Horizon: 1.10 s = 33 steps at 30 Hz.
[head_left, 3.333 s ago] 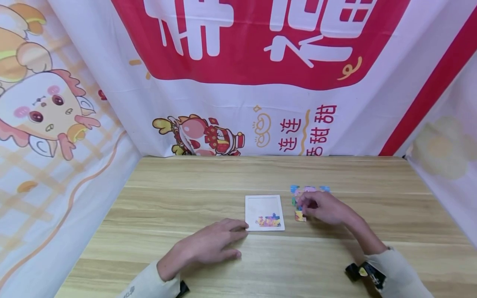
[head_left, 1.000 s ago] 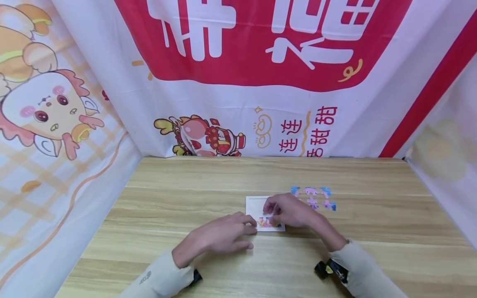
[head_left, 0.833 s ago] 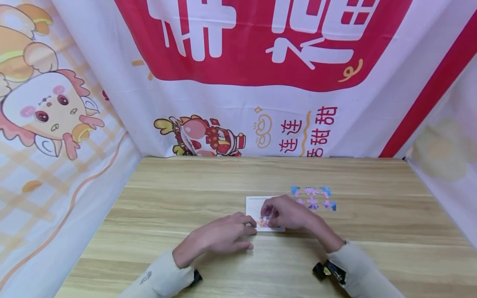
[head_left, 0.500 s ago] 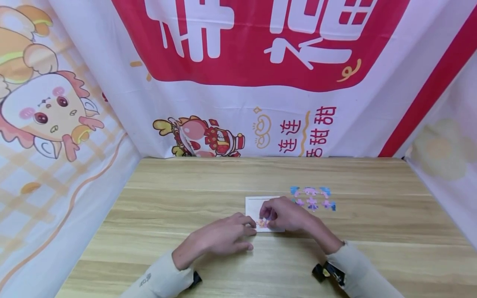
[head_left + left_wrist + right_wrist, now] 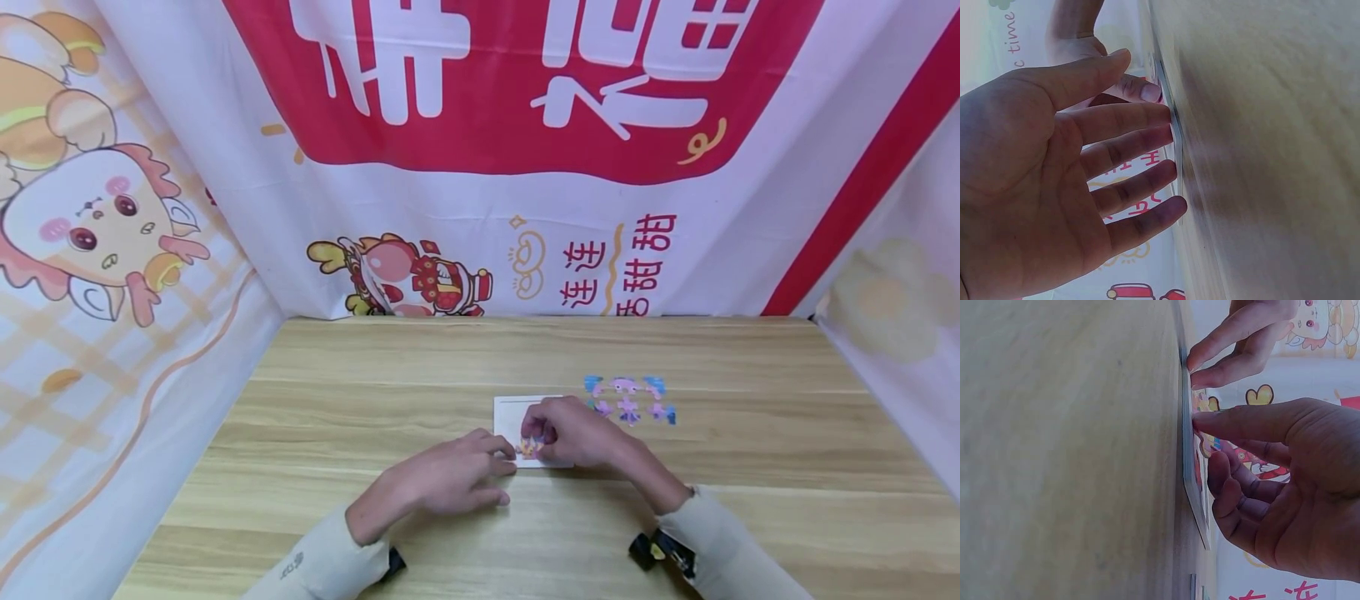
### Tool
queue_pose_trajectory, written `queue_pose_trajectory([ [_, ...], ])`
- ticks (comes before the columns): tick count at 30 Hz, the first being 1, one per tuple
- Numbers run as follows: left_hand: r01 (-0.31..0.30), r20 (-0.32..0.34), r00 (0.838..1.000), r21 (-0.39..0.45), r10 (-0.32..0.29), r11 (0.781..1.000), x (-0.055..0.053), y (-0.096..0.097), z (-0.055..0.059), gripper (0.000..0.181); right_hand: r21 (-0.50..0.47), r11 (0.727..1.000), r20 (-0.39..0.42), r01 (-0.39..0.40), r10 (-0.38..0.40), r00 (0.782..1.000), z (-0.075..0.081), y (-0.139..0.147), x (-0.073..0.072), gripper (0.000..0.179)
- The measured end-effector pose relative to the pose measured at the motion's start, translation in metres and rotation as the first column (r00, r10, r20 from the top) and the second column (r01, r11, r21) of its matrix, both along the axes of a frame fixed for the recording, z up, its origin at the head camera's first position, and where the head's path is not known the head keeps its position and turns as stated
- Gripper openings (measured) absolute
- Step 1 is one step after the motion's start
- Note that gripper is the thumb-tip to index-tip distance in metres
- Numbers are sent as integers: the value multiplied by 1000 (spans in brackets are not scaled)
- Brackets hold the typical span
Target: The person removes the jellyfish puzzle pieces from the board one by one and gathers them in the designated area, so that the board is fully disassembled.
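A white puzzle tray [image 5: 507, 410] lies flat on the table, with colourful joined jigsaw pieces [image 5: 528, 451] along its near edge. Over the tray, my right hand [image 5: 583, 430] pinches a jigsaw piece [image 5: 1207, 442] between thumb and fingers; in the right wrist view the piece looks tilted, close against the tray. That hand covers the tray's right part. My left hand [image 5: 450, 475] has its fingers extended, and their tips touch the tray's near left edge. From the left wrist the palm of the left hand [image 5: 1041, 162] shows, holding nothing.
Several loose jigsaw pieces [image 5: 627, 408], pink, purple and blue, lie in rows right of the tray. The wooden table [image 5: 360, 375] ends at a printed cloth backdrop [image 5: 450, 192], with more cloth on both sides.
My right hand has moved left from the loose pieces to the tray; a yellow piece has gone from that group. Lately it shifted slightly further left. My left hand has edged right.
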<state>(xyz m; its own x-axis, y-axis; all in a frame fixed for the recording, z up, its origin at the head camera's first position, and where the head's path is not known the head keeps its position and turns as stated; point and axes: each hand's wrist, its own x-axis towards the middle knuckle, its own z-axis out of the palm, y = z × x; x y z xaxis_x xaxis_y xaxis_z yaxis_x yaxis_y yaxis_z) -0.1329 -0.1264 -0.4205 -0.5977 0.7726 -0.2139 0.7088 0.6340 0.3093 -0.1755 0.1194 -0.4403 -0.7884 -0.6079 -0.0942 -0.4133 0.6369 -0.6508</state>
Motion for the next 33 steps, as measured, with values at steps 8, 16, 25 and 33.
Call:
queue_pose_trajectory([
  [8, 4, -4, 1000, 6, -4, 1000, 0, 0, 0, 45, -28, 1000, 37, -2, 3, 999, 1, 1, 2, 17],
  [16, 4, -3, 1000, 5, -4, 1000, 1, -1, 0, 45, -77, 997, 68, -22, 27, 997, -1, 4, -2, 18],
  [25, 12, -10, 1000, 1, -12, 1000, 1, 0, 0, 46, -131, 991, 98, -27, 40, 994, 2, 15, -4, 15],
  [33, 4, -11, 1000, 4, -4, 1000, 1, 0, -1, 47, -131, 991, 96, -38, 51, 994, 2, 28, -5, 15],
])
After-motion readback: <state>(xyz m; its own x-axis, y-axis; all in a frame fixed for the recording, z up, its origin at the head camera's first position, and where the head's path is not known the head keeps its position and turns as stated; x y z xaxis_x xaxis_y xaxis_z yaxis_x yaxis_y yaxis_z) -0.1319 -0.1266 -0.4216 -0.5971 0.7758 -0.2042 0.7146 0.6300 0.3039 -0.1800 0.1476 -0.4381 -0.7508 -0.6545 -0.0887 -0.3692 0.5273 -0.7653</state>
